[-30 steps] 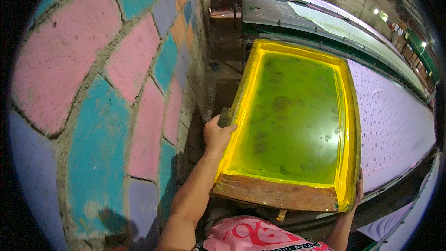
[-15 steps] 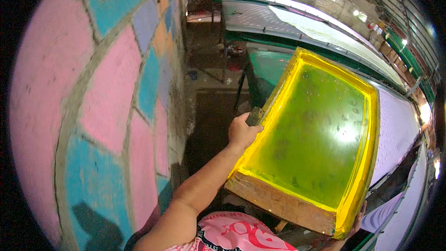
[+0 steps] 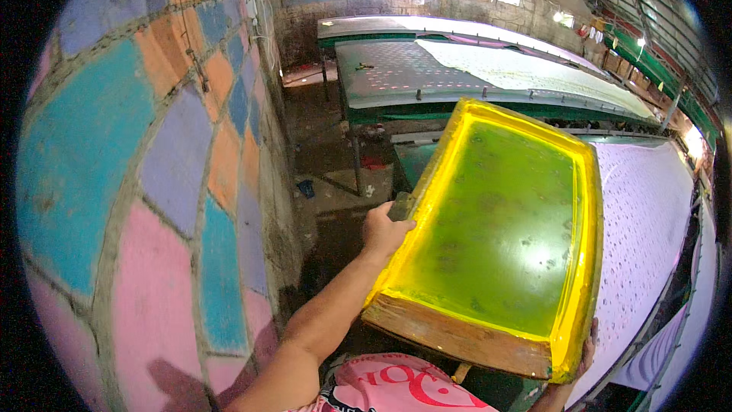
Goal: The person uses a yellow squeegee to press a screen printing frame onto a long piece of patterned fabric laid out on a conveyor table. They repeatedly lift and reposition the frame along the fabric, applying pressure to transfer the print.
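Note:
A large screen-printing frame point(image 3: 499, 229), yellow-rimmed with a translucent green mesh and a bare wooden strip on its near end, is held slightly tilted in front of me. My left hand point(image 3: 385, 225) is closed on a small dark block point(image 3: 402, 206) on the frame's left side, thumb toward the yellow rim. My right hand point(image 3: 585, 351) grips the lower right edge, its fingers mostly hidden behind the frame. Beside and partly behind the frame lies a table covered in spotted lilac fabric point(image 3: 640, 214).
A painted stone wall point(image 3: 152, 206) in pink, teal, lilac and orange runs along my left. Long printing tables point(image 3: 381, 76) with pale and spotted fabrics stand ahead. A narrow floor aisle point(image 3: 313, 160) with litter lies between wall and tables. Another pale fabric-covered surface point(image 3: 682, 336) is at the right edge.
The frame, held in both hands, has turned clockwise and sits lower in the picture, with its far end swung rightward. My left hand has shifted right. More of the room ahead shows.

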{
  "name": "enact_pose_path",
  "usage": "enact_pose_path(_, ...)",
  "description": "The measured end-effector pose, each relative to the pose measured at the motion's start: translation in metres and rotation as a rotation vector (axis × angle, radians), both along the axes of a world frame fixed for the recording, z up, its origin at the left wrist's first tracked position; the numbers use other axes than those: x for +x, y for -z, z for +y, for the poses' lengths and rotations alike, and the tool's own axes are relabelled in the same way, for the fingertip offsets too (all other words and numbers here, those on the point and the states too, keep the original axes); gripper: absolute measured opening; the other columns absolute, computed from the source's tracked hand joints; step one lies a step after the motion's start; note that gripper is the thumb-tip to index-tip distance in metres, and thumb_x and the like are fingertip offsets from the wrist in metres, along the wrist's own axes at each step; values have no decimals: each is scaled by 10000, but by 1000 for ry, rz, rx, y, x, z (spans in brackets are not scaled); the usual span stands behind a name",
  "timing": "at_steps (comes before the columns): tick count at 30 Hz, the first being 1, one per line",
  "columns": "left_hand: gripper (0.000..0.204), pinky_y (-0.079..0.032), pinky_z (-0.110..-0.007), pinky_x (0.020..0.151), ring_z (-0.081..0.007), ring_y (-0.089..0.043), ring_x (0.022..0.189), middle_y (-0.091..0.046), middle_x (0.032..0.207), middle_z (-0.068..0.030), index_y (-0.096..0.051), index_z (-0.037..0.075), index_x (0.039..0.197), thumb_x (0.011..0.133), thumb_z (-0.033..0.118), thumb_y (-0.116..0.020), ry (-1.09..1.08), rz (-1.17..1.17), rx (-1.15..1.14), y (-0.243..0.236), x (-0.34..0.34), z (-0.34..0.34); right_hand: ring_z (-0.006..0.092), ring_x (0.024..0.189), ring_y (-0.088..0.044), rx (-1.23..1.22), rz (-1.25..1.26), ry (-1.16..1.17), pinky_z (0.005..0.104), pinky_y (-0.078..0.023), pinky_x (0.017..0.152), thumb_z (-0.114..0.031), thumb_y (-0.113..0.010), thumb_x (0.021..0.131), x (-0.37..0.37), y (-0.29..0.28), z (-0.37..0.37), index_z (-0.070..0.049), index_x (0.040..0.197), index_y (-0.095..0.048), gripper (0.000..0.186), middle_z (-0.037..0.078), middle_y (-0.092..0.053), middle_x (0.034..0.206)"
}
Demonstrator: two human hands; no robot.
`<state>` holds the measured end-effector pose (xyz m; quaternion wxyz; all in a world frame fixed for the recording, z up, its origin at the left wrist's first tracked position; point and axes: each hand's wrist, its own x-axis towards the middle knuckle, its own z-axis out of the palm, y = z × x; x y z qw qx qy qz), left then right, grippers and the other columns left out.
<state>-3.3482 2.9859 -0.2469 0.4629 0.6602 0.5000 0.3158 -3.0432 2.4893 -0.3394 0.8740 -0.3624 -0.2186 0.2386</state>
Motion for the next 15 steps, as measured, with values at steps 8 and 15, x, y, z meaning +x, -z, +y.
enact_pose_path(8, 529, -600, -408, 928, -304, -807, 1003, -832, 1109, -210, -777, -59, 1259, 783, 127, -912, -148, -69, 179, 1, 17, -75, 415, 1457, -592, 28, 33, -78, 551, -465, 1250, -234, -588, 1079, 64, 10, -11, -47, 1739, -297, 745, 275, -519, 1648)
enact_pose_path(15, 510, -600, -381, 926, -258, -794, 988, -832, 1120, -168, -769, -56, 1269, 798, 80, -909, -246, -67, 125, 7, 32, -95, 435, 1377, -652, 38, 41, -45, 553, -538, 1178, -209, -609, 1064, 114, 42, -5, -12, 1724, -290, 759, 314, -552, 1597)
